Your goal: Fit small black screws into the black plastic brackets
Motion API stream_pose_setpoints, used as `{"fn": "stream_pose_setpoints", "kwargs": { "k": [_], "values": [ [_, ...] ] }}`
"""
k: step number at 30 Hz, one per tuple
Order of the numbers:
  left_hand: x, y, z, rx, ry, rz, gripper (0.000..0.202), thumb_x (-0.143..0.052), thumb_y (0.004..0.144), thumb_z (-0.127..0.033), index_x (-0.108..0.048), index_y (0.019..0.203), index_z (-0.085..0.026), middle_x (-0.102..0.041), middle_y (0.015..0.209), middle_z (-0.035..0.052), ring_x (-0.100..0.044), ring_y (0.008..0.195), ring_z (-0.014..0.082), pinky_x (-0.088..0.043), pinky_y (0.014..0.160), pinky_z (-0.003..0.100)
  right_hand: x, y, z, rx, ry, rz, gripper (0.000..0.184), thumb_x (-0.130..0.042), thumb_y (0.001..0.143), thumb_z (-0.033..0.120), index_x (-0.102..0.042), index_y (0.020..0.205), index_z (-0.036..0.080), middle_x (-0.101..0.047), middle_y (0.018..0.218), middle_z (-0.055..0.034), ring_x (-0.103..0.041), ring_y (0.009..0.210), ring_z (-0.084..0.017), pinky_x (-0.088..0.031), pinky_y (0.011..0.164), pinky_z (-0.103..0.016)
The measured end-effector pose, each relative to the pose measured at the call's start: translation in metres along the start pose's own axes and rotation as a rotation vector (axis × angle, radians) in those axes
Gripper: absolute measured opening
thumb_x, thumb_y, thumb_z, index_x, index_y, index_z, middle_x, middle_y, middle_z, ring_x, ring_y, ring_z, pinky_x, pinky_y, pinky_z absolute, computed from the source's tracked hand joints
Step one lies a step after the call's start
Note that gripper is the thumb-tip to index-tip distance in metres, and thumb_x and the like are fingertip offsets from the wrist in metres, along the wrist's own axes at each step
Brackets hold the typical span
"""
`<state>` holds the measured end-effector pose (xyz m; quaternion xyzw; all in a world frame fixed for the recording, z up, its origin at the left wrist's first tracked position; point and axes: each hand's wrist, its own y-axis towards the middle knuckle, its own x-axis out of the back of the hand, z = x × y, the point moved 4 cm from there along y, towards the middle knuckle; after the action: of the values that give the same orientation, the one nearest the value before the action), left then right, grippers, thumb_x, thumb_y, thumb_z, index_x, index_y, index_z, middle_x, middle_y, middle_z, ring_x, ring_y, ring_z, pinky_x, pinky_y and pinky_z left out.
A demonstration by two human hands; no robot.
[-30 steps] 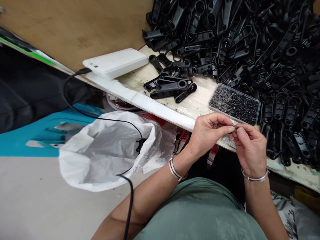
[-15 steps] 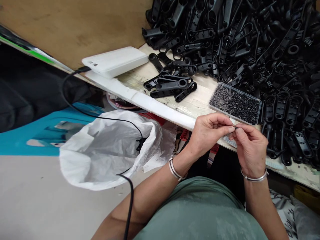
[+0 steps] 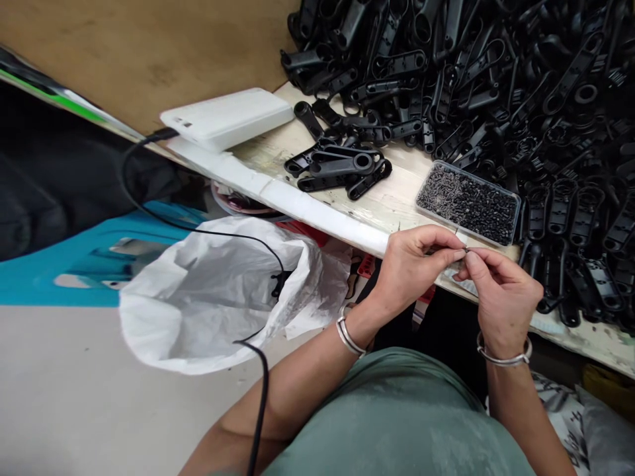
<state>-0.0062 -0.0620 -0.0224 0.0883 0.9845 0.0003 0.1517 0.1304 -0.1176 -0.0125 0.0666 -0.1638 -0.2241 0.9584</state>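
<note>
My left hand (image 3: 414,268) and my right hand (image 3: 506,291) meet fingertip to fingertip over the front edge of the bench. Both pinch the same small dark piece (image 3: 466,250), which is mostly covered by the fingers and too tiny to identify. Just beyond them stands a clear plastic box (image 3: 516,221) holding many tiny black and grey parts (image 3: 466,201). To its left, several black plastic arms with ring-shaped ends (image 3: 342,165) lie in a small group.
A large heap of similar black plastic parts (image 3: 446,73) covers the back and right of the bench (image 3: 397,178). At its left stands a white box-shaped device (image 3: 228,119) with a black cable (image 3: 213,233) trailing down. Below hangs a white sack (image 3: 208,304), its mouth open.
My right hand has turned slightly and its wrist has shifted a little to the right. The fingertips stay together at the small piece.
</note>
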Motion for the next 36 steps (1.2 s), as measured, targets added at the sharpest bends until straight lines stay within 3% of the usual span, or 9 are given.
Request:
{"fn": "stream_pose_setpoints", "kwargs": {
  "k": [6, 13, 17, 21, 24, 27, 31, 36],
  "values": [
    [0.000, -0.001, -0.001, -0.025, 0.046, 0.024, 0.004, -0.077, 0.070, -0.016, -0.074, 0.068, -0.017, -0.073, 0.069, 0.0017, -0.067, 0.065, 0.0127, -0.055, 0.066, 0.023, 0.000, 0.001, 0.005, 0.000, -0.004, 0.024, 0.018, -0.073, 0.084, 0.033, -0.075, 0.091, 0.017, -0.071, 0.070, -0.0017, -0.068, 0.059, -0.016, -0.060, 0.059, -0.028],
    [0.000, 0.000, -0.001, -0.055, 0.123, 0.085, 0.002, -0.076, 0.073, -0.017, -0.075, 0.072, -0.016, -0.074, 0.072, 0.0024, -0.068, 0.068, 0.0139, -0.055, 0.068, 0.024, -0.001, 0.003, 0.007, 0.060, -0.080, 0.039, 0.012, -0.071, 0.084, 0.028, -0.074, 0.088, 0.017, -0.071, 0.069, -0.0009, -0.068, 0.057, -0.016, -0.059, 0.057, -0.025],
    [0.011, 0.003, -0.015, -0.223, 0.374, 0.175, 0.010, -0.073, 0.079, -0.018, -0.076, 0.088, -0.019, -0.077, 0.090, 0.0041, -0.071, 0.084, 0.0174, -0.055, 0.081, 0.028, 0.007, 0.008, 0.007, 0.069, -0.104, -0.004, 0.010, -0.072, 0.083, 0.027, -0.074, 0.087, 0.018, -0.070, 0.067, -0.0002, -0.067, 0.055, -0.014, -0.058, 0.056, -0.024],
    [0.024, 0.005, -0.020, -0.441, 0.826, 0.251, 0.029, -0.076, 0.072, -0.008, -0.072, 0.099, -0.019, -0.074, 0.109, 0.0087, -0.067, 0.107, 0.0258, -0.049, 0.094, 0.036, 0.020, 0.013, 0.000, 0.062, -0.213, 0.006, 0.012, -0.071, 0.082, 0.029, -0.075, 0.084, 0.017, -0.068, 0.062, -0.0001, -0.065, 0.052, -0.014, -0.055, 0.053, -0.024],
    [0.026, 0.005, -0.011, -0.440, 1.072, 0.315, 0.017, -0.073, 0.076, -0.008, -0.071, 0.091, -0.016, -0.074, 0.096, 0.0090, -0.069, 0.095, 0.0256, -0.050, 0.085, 0.036, 0.023, 0.012, -0.008, 0.076, -0.338, 0.076, 0.016, -0.069, 0.084, 0.032, -0.075, 0.084, 0.017, -0.069, 0.064, -0.0006, -0.063, 0.051, -0.014, -0.053, 0.054, -0.025],
    [0.023, 0.000, -0.007, -0.458, 1.171, 0.315, 0.007, -0.066, 0.084, -0.013, -0.068, 0.088, -0.017, -0.074, 0.084, 0.0043, -0.069, 0.084, 0.0204, -0.047, 0.079, 0.032, 0.023, 0.010, -0.012, 0.145, -0.458, 0.123, 0.018, -0.065, 0.086, 0.033, -0.075, 0.085, 0.017, -0.070, 0.068, -0.0014, -0.063, 0.053, -0.014, -0.054, 0.060, -0.027],
    [0.015, -0.011, -0.008, -0.533, 1.201, 0.310, 0.007, -0.061, 0.088, -0.013, -0.065, 0.087, -0.018, -0.074, 0.080, 0.0011, -0.069, 0.078, 0.0159, -0.042, 0.081, 0.032, 0.020, 0.009, -0.005, 0.294, -0.580, 0.162, 0.016, -0.062, 0.089, 0.028, -0.074, 0.084, 0.019, -0.071, 0.071, -0.0016, -0.063, 0.056, -0.015, -0.054, 0.063, -0.028],
    [0.014, -0.017, -0.004, -0.548, 1.200, 0.276, 0.007, -0.059, 0.090, -0.015, -0.065, 0.088, -0.019, -0.074, 0.080, -0.0002, -0.068, 0.075, 0.0143, -0.039, 0.093, 0.036, 0.016, 0.008, 0.005, 0.503, -0.715, 0.186, 0.015, -0.060, 0.091, 0.021, -0.071, 0.083, 0.017, -0.071, 0.077, -0.0035, -0.065, 0.064, -0.015, -0.053, 0.066, -0.026]
  ]
}}
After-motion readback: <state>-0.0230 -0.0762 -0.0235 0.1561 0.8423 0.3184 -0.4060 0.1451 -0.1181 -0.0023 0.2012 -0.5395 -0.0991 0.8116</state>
